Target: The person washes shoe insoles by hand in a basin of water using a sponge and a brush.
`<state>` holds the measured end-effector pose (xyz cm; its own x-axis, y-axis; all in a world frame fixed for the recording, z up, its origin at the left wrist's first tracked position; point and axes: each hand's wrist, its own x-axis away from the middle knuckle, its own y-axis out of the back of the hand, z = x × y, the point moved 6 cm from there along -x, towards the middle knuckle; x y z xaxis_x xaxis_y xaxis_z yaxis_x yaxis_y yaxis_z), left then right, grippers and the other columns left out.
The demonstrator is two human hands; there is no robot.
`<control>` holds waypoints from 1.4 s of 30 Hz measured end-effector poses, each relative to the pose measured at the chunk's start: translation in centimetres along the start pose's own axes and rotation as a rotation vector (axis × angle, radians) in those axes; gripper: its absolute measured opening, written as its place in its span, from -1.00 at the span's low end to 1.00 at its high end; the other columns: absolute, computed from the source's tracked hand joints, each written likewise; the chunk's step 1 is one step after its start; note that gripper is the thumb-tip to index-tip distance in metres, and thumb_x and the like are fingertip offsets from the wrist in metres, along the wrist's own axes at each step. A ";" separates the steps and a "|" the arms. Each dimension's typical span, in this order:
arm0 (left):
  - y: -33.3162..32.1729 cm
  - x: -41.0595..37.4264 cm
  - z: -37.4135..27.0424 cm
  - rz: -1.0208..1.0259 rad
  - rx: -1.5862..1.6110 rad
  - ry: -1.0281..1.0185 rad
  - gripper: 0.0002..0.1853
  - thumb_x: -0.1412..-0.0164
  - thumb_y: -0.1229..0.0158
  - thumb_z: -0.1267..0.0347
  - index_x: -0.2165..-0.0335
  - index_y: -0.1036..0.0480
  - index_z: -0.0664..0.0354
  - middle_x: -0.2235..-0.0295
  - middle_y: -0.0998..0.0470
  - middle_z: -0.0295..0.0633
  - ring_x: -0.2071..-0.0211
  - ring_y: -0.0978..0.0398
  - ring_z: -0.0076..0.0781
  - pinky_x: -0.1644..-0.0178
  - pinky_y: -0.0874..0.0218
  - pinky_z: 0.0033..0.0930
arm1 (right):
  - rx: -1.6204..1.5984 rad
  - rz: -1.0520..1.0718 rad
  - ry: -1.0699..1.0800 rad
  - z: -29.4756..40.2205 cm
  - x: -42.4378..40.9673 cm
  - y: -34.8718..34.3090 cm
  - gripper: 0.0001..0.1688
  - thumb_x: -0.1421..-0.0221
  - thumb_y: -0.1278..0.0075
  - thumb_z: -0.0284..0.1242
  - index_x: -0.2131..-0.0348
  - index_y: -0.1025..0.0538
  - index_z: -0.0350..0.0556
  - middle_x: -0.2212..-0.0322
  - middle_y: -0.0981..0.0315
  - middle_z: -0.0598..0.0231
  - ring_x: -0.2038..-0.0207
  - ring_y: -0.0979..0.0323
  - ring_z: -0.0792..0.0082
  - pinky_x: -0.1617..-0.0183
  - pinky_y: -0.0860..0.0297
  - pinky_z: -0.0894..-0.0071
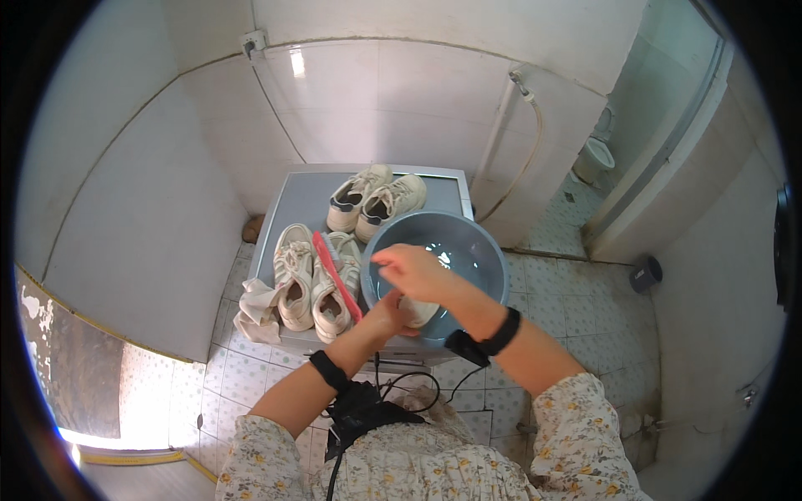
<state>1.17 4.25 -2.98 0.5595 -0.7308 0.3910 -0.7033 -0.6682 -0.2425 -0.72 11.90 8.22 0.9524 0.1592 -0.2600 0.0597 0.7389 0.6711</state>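
Note:
My left hand (395,316) grips a white shoe (418,311) at the near left side of a grey plastic basin (498,250) holding water. Over the basin's left part, my right hand (410,272) is raised above the shoe with its fingers bent; whether they pinch anything cannot be seen. A pink-handled brush (337,275) lies across the right shoe of a white sneaker pair (294,275) left of the basin. Behind them stands another pair of cream sneakers (391,200) with dark heel linings. A whitish cloth (258,310) hangs over the left front edge.
Everything stands on a grey-topped appliance or cabinet (301,188). Black cables (416,376) loop near my waist. A hose (536,144) runs from a wall tap behind right. A small dark bin (645,273) is on the tiled floor at right, near a doorway to a toilet (595,156).

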 end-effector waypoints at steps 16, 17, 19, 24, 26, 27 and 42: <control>-6.6 -5.8 -2.7 0.291 -2.047 0.246 -0.23 0.09 -0.16 0.34 -0.12 -0.04 -0.01 -0.13 -0.03 -0.03 -0.02 -0.26 0.00 0.06 -0.18 0.09 | 0.292 0.287 -0.604 -12.8 11.3 -0.5 -0.25 0.06 -0.02 -0.31 -0.13 -0.12 0.22 -0.16 0.23 -0.10 -0.07 -0.02 -0.32 -0.11 -0.12 0.10; -6.7 -5.9 -2.2 0.360 -2.035 0.334 -0.22 0.09 -0.17 0.32 -0.12 -0.03 -0.03 -0.13 -0.02 -0.05 -0.03 -0.24 0.02 0.06 -0.18 0.12 | 0.291 0.340 -0.613 -12.9 11.0 -1.0 -0.23 0.06 -0.03 -0.31 -0.13 -0.11 0.25 -0.17 0.25 -0.10 -0.07 -0.02 -0.32 -0.12 -0.11 0.10; -4.4 -7.7 0.9 0.395 -1.982 0.383 -0.23 0.06 -0.14 0.33 -0.13 -0.01 -0.10 -0.15 0.00 -0.08 -0.04 -0.22 0.04 0.10 -0.20 0.17 | 0.321 0.523 -0.596 -14.0 10.5 -3.0 -0.21 0.06 -0.03 -0.30 -0.15 -0.08 0.29 -0.17 0.26 -0.08 -0.08 -0.07 -0.20 -0.12 -0.12 0.15; -3.8 -8.3 2.4 0.358 -1.915 0.230 -0.31 0.01 -0.10 0.34 -0.12 -0.06 -0.11 -0.16 -0.01 -0.15 0.01 -0.29 0.01 0.15 -0.25 0.14 | 0.314 0.574 -0.662 -15.1 11.2 -4.4 -0.21 0.09 -0.04 -0.33 -0.14 -0.09 0.17 -0.12 0.08 -0.08 -0.06 -0.15 -0.05 -0.08 -0.16 0.18; -6.1 -7.9 0.3 0.358 -1.970 0.348 -0.31 0.07 -0.14 0.34 -0.08 -0.11 0.04 -0.03 -0.21 -0.05 0.08 -0.36 -0.02 0.17 -0.29 -0.07 | 0.292 0.631 -0.598 -15.9 11.3 -4.6 -0.24 0.10 -0.03 -0.34 -0.11 -0.14 0.09 -0.08 0.00 -0.09 -0.05 -0.16 -0.05 -0.07 -0.17 0.18; -7.2 -7.5 -1.0 0.350 -1.997 0.401 -0.31 0.10 -0.15 0.35 -0.06 -0.13 0.12 0.03 -0.31 0.00 0.11 -0.40 -0.04 0.18 -0.31 -0.18 | 0.289 0.657 -0.563 -16.5 11.2 -4.4 -0.26 0.10 -0.03 -0.35 -0.10 -0.17 0.04 -0.06 -0.05 -0.09 -0.04 -0.17 -0.06 -0.07 -0.17 0.18; -3.3 -8.2 -2.6 -0.132 -1.074 0.272 -0.16 0.31 -0.26 0.36 -0.04 -0.10 0.06 0.07 -0.19 0.18 0.12 -0.35 0.05 0.13 -0.29 -0.22 | -1.063 -0.298 -0.694 -12.7 13.1 3.6 -0.62 0.02 0.08 -0.57 0.15 -0.36 -0.37 0.21 -0.33 0.20 0.19 -0.34 0.39 0.14 -0.34 0.52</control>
<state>-2.22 12.80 -3.10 0.6357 -0.5203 0.5703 -0.7328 -0.1745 0.6577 8.13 24.91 -1.57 0.9176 -0.2327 0.3224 0.3340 0.8910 -0.3075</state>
